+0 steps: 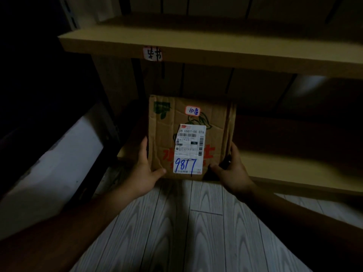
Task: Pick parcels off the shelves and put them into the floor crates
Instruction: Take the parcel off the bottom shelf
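Note:
A brown cardboard parcel (167,132) with a white shipping label marked 9817 sits at the front edge of the lower shelf (284,165), in the middle of the head view. My left hand (144,173) grips its left side, thumb on the near top corner. My right hand (230,169) grips its right side, thumb on top near the label. Both forearms reach in from the bottom of the frame. No crate is in view.
An upper shelf board (216,48) with a small handwritten tag (152,53) juts out above the parcel. A dark shelf upright (110,118) stands at the left, with a pale wall or panel beside it. Grey wood-grain floor (186,232) lies below.

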Tool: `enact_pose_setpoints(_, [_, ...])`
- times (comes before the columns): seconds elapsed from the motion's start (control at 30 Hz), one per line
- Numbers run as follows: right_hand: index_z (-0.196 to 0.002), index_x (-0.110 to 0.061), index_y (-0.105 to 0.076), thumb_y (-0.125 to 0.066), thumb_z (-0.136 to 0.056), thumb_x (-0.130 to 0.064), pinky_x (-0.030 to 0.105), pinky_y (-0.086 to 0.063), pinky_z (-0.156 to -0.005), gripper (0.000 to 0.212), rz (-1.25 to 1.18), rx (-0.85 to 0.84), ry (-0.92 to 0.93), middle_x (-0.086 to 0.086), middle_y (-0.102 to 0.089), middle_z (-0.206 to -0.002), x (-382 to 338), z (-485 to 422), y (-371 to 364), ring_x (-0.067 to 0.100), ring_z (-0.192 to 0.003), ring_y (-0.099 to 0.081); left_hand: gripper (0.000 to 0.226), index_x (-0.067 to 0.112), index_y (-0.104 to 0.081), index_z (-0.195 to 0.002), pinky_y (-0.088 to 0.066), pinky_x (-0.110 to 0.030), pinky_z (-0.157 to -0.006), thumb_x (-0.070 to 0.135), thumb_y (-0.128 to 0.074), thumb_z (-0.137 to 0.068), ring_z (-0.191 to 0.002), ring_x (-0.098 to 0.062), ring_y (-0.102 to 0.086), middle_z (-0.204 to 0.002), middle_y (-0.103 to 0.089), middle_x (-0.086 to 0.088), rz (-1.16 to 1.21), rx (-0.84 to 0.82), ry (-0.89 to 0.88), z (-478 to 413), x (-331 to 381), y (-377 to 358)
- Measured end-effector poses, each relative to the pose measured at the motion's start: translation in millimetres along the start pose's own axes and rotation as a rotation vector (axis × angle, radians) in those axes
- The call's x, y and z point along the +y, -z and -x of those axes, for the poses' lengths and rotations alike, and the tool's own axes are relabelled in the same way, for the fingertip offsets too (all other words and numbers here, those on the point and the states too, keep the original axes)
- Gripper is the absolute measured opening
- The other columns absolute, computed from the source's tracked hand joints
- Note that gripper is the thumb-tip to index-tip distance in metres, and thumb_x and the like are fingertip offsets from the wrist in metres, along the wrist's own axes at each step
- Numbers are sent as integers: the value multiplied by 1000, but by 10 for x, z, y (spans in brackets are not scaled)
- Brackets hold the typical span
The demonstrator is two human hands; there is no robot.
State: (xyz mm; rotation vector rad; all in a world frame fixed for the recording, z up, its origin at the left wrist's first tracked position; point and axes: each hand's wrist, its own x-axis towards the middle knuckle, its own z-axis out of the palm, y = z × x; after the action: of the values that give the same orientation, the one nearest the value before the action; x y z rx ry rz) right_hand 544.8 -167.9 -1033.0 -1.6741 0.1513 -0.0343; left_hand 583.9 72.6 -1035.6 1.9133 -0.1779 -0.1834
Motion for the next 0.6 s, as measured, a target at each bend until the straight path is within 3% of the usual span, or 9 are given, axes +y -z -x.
enact_pose_setpoints(0.1, [-145, -37, -22, -63, -88, -7, 26, -59, -72, 76, 12, 2, -16, -16, -54, -114, 30, -8, -1, 7, -98, -60, 103, 35, 9, -148, -27, -35, -110, -1, -63, -83, -138, -12, -26, -152, -24, 6, -5, -8, 1, -30, -50, -5])
enact_pose_setpoints(0.2, [-145, -35, -23, -61, -91, -9, 43, -57, -86, 71, 29, 12, -97, -10, -55, -116, 75, -23, -5, 16, -105, -59, 97, 32, 2, -149, -26, -37, -113, -3, -61, -84, -138, -12, -29, -151, -29, 6, 15, -32, 16, -77, -107, -10])
enact_pose_setpoints(0.3, [-142, -30, -28, -59, -93, -17, 31, -57, -74, 59, 83, 3, -153, -4, -55, -120, 103, -31, -28, 17, -102, -60, 85, 30, -12, -149, -29, -42, -114, 1, -61, -85, -137, -12, -32, -149, -34, 3, -45, -19, -16, -133, -168, -25])
enact_pose_setpoints(0.47, [-145, -28, -31, -56, -95, -22, 37, -53, -92, 56, 122, 58, -123, -6, -55, -130, 101, -190, -110, 18, -114, -60, 59, 19, -38, -141, -28, -33, -112, 17, -63, -87, -137, -21, -30, -152, -23, -4, -316, 154, -23, -283, -186, -56])
enact_pose_setpoints(0.6, [-139, -28, -38, -53, -97, -22, 27, -51, -85, 46, 89, 81, -94, -18, -54, -112, 102, -319, -181, 11, -108, -56, 49, 18, -50, -131, -30, -39, -112, 21, -67, -84, -137, -24, -28, -152, -21, -3, -365, 188, -20, -453, -202, -73])
